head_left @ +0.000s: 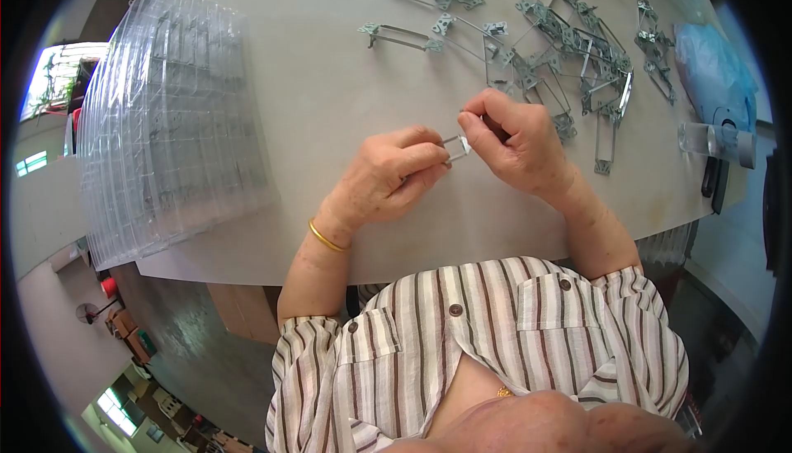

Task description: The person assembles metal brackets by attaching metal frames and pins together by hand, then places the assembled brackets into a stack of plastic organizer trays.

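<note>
Over the near part of the table, my left hand (pixel 392 171) pinches a small metal wire-frame bracket (pixel 459 148) between thumb and fingers. Two thin rods of it stick out to the right and end in a bright metal plate. Close beside that end, my right hand (pixel 521 141) is closed, its thumb and index finger pressed together. Whatever sits between those fingertips is hidden. Beyond my right hand lies a loose heap of similar metal brackets (pixel 569 36), with a single bracket (pixel 400 37) further left.
A stack of clear plastic trays (pixel 173 123) stands on the left of the white table (pixel 322 90). To the right are a blue plastic bag (pixel 714 69), a clear cup-like container (pixel 718 141) and a dark object (pixel 714 181) near the edge. A cardboard box (pixel 239 311) is below the table.
</note>
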Tool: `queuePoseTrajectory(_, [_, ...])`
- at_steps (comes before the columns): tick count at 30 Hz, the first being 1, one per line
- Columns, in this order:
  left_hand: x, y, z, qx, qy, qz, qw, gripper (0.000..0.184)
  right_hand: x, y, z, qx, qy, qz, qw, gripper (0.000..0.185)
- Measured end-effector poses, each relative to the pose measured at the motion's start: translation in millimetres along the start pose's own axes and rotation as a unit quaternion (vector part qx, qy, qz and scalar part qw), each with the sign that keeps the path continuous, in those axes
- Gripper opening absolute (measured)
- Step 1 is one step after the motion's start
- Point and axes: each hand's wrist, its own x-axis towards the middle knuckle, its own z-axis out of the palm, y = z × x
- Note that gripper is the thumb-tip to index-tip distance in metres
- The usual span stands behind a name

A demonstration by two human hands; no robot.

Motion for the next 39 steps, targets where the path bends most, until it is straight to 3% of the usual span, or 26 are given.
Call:
queuePoseTrajectory(2, [1,3,-1,0.009,-0.031,0.009,0.999,0.006,-1,-2,0,0.072,0.027,0.044,0.996,0.009])
queuePoseTrajectory(5, [-2,1,2,-0.103,0.004,-0.040,0.994,0.011,5,12,-1,0.131,0.093,-0.010,0.987,0.009])
queuePoseTrajectory(8, [-7,1,-9,-0.282,0.058,-0.172,0.942,0.017,7,0,-3,0.245,0.068,0.073,0.964,0.009])
queuePoseTrajectory(11, [-9,-9,-14,-0.350,0.090,-0.173,0.916,0.026,5,-8,-7,0.239,-0.031,0.173,0.955,0.012])
queuePoseTrajectory(12, [-9,-10,-15,-0.378,0.105,-0.171,0.904,0.027,5,-7,-3,0.231,-0.032,0.156,0.960,0.012])
queuePoseTrajectory(26, [-9,-11,-17,-0.337,0.089,-0.154,0.924,0.022,3,2,12,0.164,-0.038,0.091,0.982,0.016])
queuePoseTrajectory(29, [-10,-11,-18,-0.308,0.081,-0.150,0.936,0.020,5,-7,6,0.171,-0.056,0.131,0.975,0.018])
queuePoseTrajectory(39, [-9,-3,-23,-0.286,0.006,-0.144,0.947,0.019,13,7,1,0.449,-0.154,0.243,0.846,0.025])
